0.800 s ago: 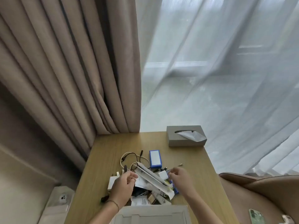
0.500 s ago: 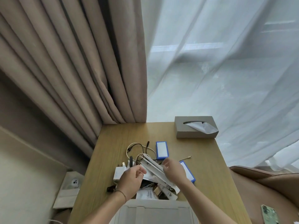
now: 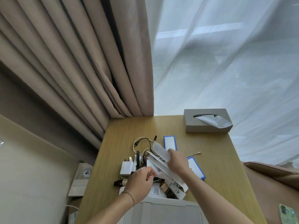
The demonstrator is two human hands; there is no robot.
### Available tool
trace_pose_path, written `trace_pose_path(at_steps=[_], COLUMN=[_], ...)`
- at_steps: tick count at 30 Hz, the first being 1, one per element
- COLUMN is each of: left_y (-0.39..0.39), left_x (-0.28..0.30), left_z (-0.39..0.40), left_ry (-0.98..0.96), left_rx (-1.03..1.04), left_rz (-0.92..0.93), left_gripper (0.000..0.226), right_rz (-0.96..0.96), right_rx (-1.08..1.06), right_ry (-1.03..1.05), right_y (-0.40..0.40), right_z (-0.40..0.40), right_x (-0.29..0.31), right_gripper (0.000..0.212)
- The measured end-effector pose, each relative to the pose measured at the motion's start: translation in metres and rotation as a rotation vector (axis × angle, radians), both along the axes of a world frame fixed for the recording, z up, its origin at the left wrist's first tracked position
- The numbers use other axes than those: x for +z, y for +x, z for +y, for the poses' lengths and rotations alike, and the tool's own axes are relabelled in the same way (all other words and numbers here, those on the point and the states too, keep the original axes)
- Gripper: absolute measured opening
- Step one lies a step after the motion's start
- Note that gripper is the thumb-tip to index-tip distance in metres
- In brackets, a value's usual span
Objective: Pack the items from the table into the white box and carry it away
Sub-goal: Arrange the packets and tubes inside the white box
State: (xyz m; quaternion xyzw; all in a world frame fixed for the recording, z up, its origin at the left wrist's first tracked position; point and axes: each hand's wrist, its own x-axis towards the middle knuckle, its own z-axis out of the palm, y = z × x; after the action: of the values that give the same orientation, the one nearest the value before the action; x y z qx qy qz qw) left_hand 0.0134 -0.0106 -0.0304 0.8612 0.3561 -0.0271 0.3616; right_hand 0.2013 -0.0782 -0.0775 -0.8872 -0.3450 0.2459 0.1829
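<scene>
A pile of small items lies mid-table: white paper packets, a white charger, tangled cables, a dark bottle and a white tube. My right hand pinches a white paper slip and holds it raised over the pile. My left hand is closed on the near end of the packets. The white box stands at the table's near edge, just below the pile. Two blue-edged cards lie beside the pile.
A grey tissue box stands at the table's far right corner. A cotton swab lies right of the pile. Curtains hang behind. A phone rests on a padded seat at right. A paper bag stands on the floor at left.
My right hand has moved up and left, lifting the paper slip off the pile and uncovering the second blue-edged card. My view has tilted and shifted.
</scene>
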Motion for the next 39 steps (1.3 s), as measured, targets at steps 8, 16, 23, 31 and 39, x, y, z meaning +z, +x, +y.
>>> trace_pose_path(at_steps=[8, 16, 23, 31, 39], left_y=[0.034, 0.082, 0.104, 0.109, 0.098], left_x=[-0.011, -0.017, -0.031, -0.034, 0.021], left_z=[0.011, 0.021, 0.018, 0.027, 0.025], left_ry=[0.173, 0.517, 0.669, 0.655, 0.419], left_rx=[-0.173, -0.544, -0.749, -0.605, -0.184], left_rz=[-0.007, 0.125, 0.431, 0.291, -0.19], left_gripper=[0.023, 0.039, 0.035, 0.013, 0.023], right_rz=[0.283, 0.648, 0.855, 0.968, 0.9], right_rx=[-0.336, -0.548, -0.534, -0.491, -0.453], right_ry=[0.37, 0.536, 0.649, 0.763, 0.78], right_y=[0.012, 0.001, -0.012, -0.028, -0.055], right_z=[-0.034, -0.088, -0.115, -0.135, -0.145], right_x=[0.038, 0.076, 0.089, 0.093, 0.105], right_gripper=[0.024, 0.013, 0.018, 0.041, 0.023])
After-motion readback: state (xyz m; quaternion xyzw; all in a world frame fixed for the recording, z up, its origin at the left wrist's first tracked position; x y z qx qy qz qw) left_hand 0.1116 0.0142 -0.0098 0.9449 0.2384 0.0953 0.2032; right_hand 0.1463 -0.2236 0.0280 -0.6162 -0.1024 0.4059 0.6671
